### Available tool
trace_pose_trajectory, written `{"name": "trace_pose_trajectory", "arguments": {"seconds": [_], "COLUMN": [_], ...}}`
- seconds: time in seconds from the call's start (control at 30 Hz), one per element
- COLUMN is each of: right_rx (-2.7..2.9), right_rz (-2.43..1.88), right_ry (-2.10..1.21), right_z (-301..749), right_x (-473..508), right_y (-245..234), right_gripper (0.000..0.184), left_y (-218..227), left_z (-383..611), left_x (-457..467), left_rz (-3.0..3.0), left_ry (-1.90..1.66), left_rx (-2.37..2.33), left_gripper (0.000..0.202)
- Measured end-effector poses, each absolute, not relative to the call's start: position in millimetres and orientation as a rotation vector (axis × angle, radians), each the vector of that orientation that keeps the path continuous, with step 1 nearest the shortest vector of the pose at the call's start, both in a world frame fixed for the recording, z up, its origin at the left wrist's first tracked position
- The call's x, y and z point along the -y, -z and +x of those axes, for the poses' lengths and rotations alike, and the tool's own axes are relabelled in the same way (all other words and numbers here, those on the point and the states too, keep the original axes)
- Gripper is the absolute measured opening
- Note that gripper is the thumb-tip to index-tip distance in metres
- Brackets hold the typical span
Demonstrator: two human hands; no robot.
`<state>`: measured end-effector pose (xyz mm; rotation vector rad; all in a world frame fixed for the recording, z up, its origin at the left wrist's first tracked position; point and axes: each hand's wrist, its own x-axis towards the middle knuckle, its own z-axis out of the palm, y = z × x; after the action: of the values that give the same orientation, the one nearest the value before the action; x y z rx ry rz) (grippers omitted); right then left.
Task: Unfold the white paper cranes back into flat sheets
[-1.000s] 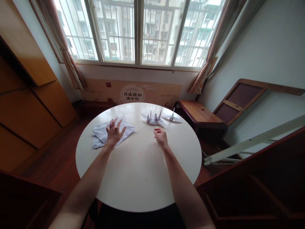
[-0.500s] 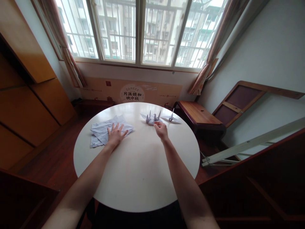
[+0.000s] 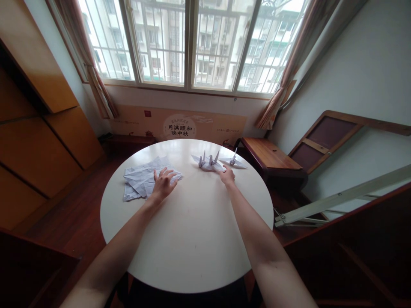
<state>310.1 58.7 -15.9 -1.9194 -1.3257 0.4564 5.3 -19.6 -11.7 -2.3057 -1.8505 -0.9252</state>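
Note:
A pile of creased white paper sheets lies on the left of the round white table. My left hand rests on the pile's right edge, fingers spread and slightly curled. Two folded paper cranes stand at the table's far side, and a third paper crane stands just to their right. My right hand reaches to the cranes, its fingertips touching the wing tip of the nearer crane; its fingers are curled and I cannot see whether they pinch the paper.
A wooden bench stands beyond the table at the right. A framed wooden panel leans on the right wall, with a pale rail below it. Wooden cabinets fill the left side. A barred window is ahead.
My right hand has moved forward and right, from the open table up to the cranes' wing. My left hand has come down onto the paper pile and its fingers have curled a little.

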Motion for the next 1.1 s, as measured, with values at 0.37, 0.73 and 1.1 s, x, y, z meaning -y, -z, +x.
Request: {"name": "trace_pose_trajectory", "arguments": {"seconds": [0.37,0.73,1.1], "right_rx": [0.708,0.678,0.709], "right_rz": [-1.570,-0.653,-0.664], "right_ry": [-0.528,-1.081,-1.414], "right_z": [303.7,245.9,231.4], "right_x": [-61.5,28.5,38.8], "right_y": [1.6,-42.4,-18.4], "right_gripper": [0.024,0.017,0.014], "left_y": [5.5,3.1,2.3], "left_z": [4.9,39.1,47.3], "left_x": [17.8,32.2,36.8], "left_rz": [-2.345,-3.227,-2.823], "left_ry": [1.163,1.826,2.921], "left_rx": [1.860,1.962,2.114], "left_gripper": [0.018,0.041,0.087]}}
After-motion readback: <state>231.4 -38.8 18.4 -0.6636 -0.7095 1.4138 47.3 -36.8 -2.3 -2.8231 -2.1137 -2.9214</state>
